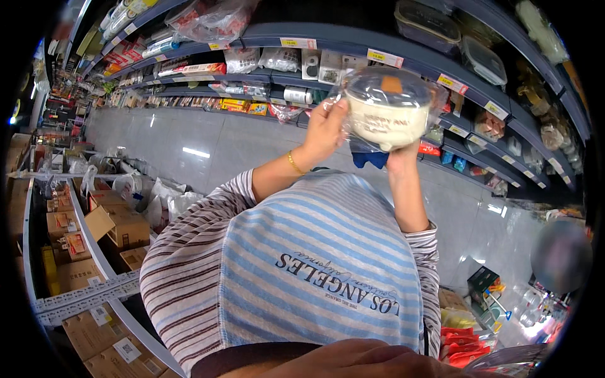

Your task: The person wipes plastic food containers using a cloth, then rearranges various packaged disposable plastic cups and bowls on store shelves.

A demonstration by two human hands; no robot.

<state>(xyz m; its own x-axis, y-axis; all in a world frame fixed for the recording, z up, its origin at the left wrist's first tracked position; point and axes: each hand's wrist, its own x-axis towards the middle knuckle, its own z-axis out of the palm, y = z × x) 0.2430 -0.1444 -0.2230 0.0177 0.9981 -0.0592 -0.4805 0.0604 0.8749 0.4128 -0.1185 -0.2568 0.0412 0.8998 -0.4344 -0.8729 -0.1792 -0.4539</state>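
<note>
A cream lidded bowl (pixel 390 120) in clear plastic wrapping is held up before the shelves. Its lid (pixel 366 87) is see-through, with an orange-brown tab on it, and the bowl's side bears writing. My left hand (pixel 329 124), below which a gold bracelet circles the wrist, grips the wrapping and the bowl's left side. From beneath and to the right, my right hand (pixel 403 156) supports the bowl, which hides most of its fingers. Something dark blue (pixel 370 159) shows just under the bowl, too partly covered to name.
Shop shelves (pixel 326 35) with price tags curve across the front, bearing packaged goods and plastic containers (pixel 482 59). Open cardboard boxes (pixel 125 224) and a metal rack (pixel 85 297) stand at left. Red packages (pixel 461 347) lie at lower right. Grey tile floor (pixel 246 141) runs between.
</note>
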